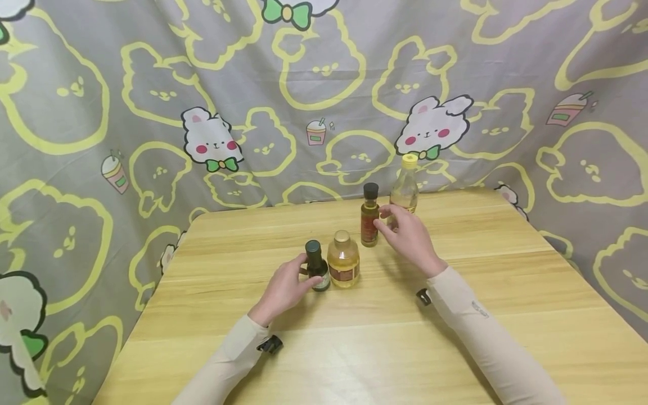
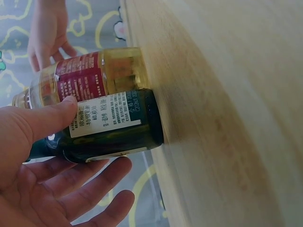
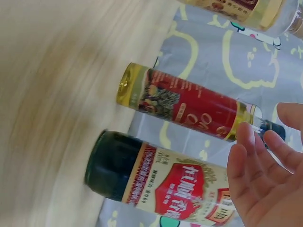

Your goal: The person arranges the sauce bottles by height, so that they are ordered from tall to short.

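My left hand (image 1: 284,287) is at a small dark green bottle (image 1: 315,261) with a white label. Its thumb lies along the label in the left wrist view, while the other fingers spread loosely on the far side. Right beside that bottle stands a rounded bottle of amber liquid (image 1: 343,265) with a red label. Farther back, my right hand (image 1: 409,237) has its fingers loosely bent near a slim red-labelled bottle (image 1: 370,222) with a black cap; no grip shows. Behind this hand stands a clear yellow-capped bottle (image 1: 404,191), its lower part hidden in the head view.
All the bottles stand upright on a light wooden table (image 1: 324,360). A grey curtain (image 1: 304,157) with yellow outlines and cartoon animals hangs behind the table and along its sides.
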`<state>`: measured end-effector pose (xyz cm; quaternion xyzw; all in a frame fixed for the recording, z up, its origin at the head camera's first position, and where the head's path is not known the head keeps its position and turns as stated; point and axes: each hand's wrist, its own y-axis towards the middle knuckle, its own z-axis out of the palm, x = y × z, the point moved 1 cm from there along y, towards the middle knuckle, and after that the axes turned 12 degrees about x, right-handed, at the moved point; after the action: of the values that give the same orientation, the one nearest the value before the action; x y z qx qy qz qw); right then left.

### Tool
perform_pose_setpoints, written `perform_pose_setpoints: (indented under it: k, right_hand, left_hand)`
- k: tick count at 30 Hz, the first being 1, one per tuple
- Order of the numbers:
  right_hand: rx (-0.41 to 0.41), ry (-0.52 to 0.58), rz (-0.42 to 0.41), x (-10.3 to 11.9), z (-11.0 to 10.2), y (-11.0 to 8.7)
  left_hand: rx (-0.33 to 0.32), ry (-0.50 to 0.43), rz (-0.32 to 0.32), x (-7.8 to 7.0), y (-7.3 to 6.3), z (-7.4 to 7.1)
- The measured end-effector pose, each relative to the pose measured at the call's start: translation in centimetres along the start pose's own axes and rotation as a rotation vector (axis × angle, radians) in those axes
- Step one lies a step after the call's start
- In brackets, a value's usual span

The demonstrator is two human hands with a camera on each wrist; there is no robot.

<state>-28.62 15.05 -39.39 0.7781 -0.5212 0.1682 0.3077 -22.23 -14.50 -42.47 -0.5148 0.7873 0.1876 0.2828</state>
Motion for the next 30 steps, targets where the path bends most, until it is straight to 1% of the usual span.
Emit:
perform_pose_setpoints:
  k: [4, 13, 17, 21, 26, 30]
  right_hand:
    - [-0.005, -0.002, -0.028, 0.6, -0.2, -0.2]
    - [0.019, 0.109, -0.08, 2.1, -0.5, -0.7]
    - [0.039, 0.141, -0.133, 2.7, -0.5, -0.9]
    - [0.076, 0.172, -0.173, 3.1, -0.4, -1.0]
    - [0.144, 0.189, -0.21, 3.6, -0.1, -1.1]
    - [0.192, 0.178, -0.26, 3.8, 0.4, -1.2]
  left_hand:
    - [0.002, -0.001, 0.001, -0.1, 0.0, 0.0]
    - [0.0, 0.006, 0.003, -0.1, 0.0, 0.0]
    - [0.0, 0.008, 0.005, -0.1, 0.0, 0.0]
    - [0.0, 0.008, 0.004, -0.1, 0.0, 0.0]
    - [-0.003, 0.004, -0.003, -0.1, 0.0, 0.0]
    - [-0.005, 0.009, -0.006, -0.1, 0.0, -0.1]
